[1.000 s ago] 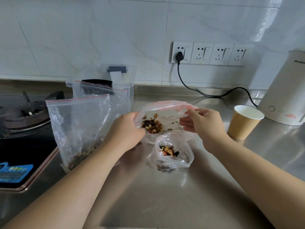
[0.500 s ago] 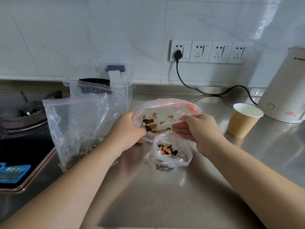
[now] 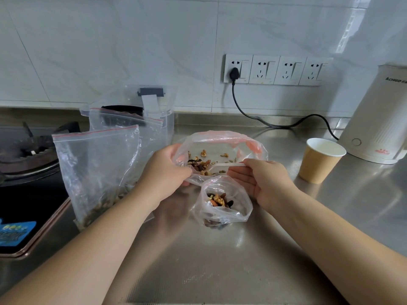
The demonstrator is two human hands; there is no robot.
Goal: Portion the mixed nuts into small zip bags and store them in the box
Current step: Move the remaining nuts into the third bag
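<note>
Gripping the left end of a white tray [image 3: 217, 154] wrapped in a clear bag [image 3: 253, 148], the left hand [image 3: 164, 170] has its fingers curled round tray edge and film together. The right hand [image 3: 263, 180] pinches the tray's near rim between thumb and fingers, palm turned up beneath it. The tray's long axis runs left to right between the two hands, and it is tilted with its near left corner lowest. Mixed nuts [image 3: 201, 165] are gathered at that low corner; a few lie scattered across the tray floor.

Directly below that corner, a small zip bag [image 3: 222, 202] stands on the steel counter [image 3: 220, 260], mouth open and facing up, with nuts in its bottom. Whether the tray touches the bag's mouth cannot be determined.

Left of the hands, two larger zip bags [image 3: 97, 172] stand upright, mouths up, nuts at the base of the front one. Behind them is a clear box [image 3: 168, 119], lid raised. A gas hob [image 3: 28, 150] lies at far left.

Right of the hands stands a paper cup [image 3: 319, 160], beside a white kettle [image 3: 374, 119]. A black cord [image 3: 264, 123] runs to the wall sockets [image 3: 275, 70].
</note>
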